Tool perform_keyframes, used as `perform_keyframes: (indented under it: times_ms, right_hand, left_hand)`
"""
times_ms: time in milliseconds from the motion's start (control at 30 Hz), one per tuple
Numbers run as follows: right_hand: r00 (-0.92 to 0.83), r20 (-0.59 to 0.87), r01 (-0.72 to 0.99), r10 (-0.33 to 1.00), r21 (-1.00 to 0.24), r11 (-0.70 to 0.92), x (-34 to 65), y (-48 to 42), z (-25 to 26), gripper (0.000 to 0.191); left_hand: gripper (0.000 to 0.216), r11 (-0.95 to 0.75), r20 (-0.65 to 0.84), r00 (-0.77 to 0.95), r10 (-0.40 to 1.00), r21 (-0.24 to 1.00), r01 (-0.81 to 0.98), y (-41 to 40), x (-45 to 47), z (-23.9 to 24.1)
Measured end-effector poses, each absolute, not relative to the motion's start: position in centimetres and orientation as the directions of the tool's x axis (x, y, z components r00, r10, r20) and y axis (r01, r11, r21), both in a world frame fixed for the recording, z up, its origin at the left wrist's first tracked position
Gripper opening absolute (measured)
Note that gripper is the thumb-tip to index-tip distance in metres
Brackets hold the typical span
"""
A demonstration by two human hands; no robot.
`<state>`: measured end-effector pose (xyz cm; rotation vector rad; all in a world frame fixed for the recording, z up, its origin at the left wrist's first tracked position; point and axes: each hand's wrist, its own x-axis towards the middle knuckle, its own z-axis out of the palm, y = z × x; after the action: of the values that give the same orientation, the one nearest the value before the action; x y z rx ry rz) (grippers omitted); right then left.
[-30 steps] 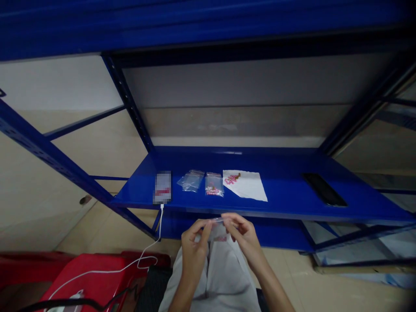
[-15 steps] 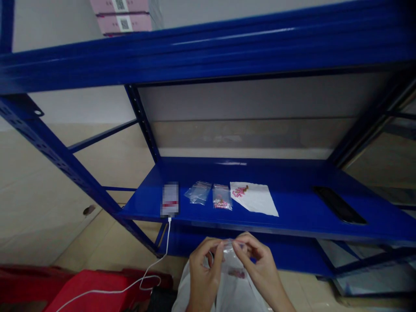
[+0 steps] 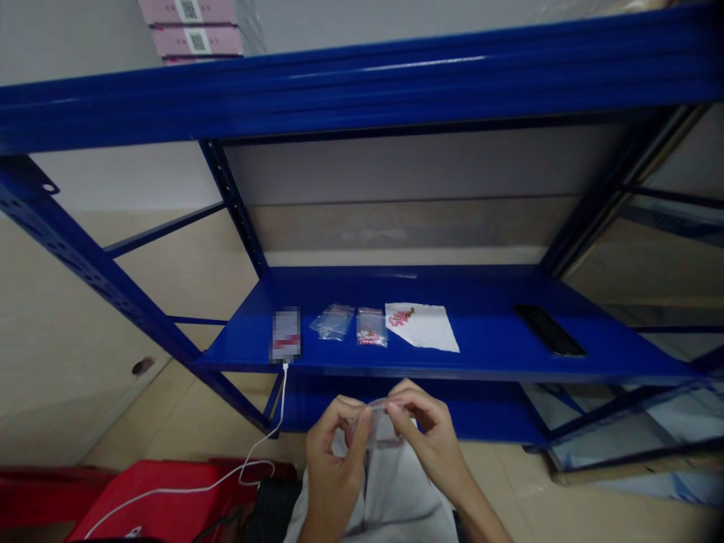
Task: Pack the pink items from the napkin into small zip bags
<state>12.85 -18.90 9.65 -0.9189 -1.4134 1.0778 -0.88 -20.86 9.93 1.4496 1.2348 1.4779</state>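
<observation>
A small clear zip bag (image 3: 382, 428) is stretched between my two hands, above my lap. My left hand (image 3: 335, 456) pinches its upper edge at the left between thumb and fingers. On the other side, my right hand (image 3: 428, 431) pinches the same edge. Contents low in the bag are too blurred to make out. On the blue shelf beyond lie several flat clear zip bags (image 3: 333, 323). Beside them is a filled zip bag (image 3: 372, 329) with small pink pieces inside. A white paper sheet (image 3: 433, 332) carries a loose cluster of pink pieces (image 3: 400, 317).
The blue metal shelf (image 3: 486, 358) spans the view, with an upper beam (image 3: 351, 94) across it. A black phone (image 3: 548, 329) lies at right. A blurred-out device (image 3: 286, 335) at left has a white cable (image 3: 281, 400) running to a red stool (image 3: 158, 498). Pink boxes (image 3: 197, 41) stand above.
The view has shifted slightly, so the shelf items sit higher and further left. The bag's lower end is tipped up toward the shelf; both hands still pinch its top edge.
</observation>
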Motion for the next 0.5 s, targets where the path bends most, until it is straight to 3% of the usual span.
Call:
perform_keyframes:
  times_ms: [133,333,500]
  right_hand:
    - [-0.170,0.255,-0.154,0.952,-0.961,0.230,12.8,-19.6,10.2,0.016]
    - [-0.097,0.285,-0.124,0.954,-0.954,0.272,13.1,-19.5,10.4,0.020]
    - [-0.094,0.264,-0.078,0.960,-0.963,0.257,13.8,-19.0,10.3,0.014]
  left_hand:
    - [0.022,-0.309,0.308,-0.149,0.940,0.951,0.021,-21.7,-0.2,10.1]
    - [0.016,-0.186,0.202,-0.155,0.967,0.976,0.112,-21.3,0.0,9.6]
    - [0.016,-0.248,0.286,-0.147,0.947,0.940,0.235,-21.2,-0.2,10.4]
